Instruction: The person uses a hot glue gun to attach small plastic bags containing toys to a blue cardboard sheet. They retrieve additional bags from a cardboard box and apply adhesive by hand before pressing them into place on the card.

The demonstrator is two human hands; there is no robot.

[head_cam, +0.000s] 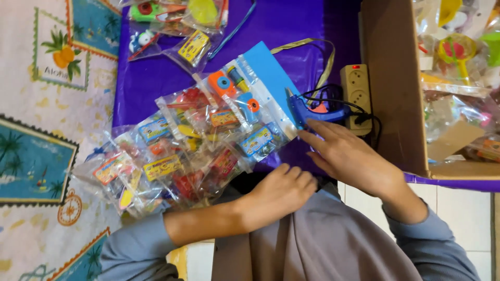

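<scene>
Head view showed two hands over the purple surface (151, 78): the left hand (278, 192) was curled into a loose fist holding nothing, at the near edge of a pile of clear toy packets (177, 156), too overlapped to count. The right hand (346, 156) lay open, fingertips touching the one blue glue gun (312, 112), beside one beige power strip (355, 93) and one cardboard box (390, 83).

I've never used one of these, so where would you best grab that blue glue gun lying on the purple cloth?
Probably by its handle. The blue glue gun lies flat on the purple cloth, nozzle pointing left at the toy packets, handle and black cord toward the power strip. The right hand sits just below it, so coming from that side, clear of the nozzle, seems safest.
</scene>
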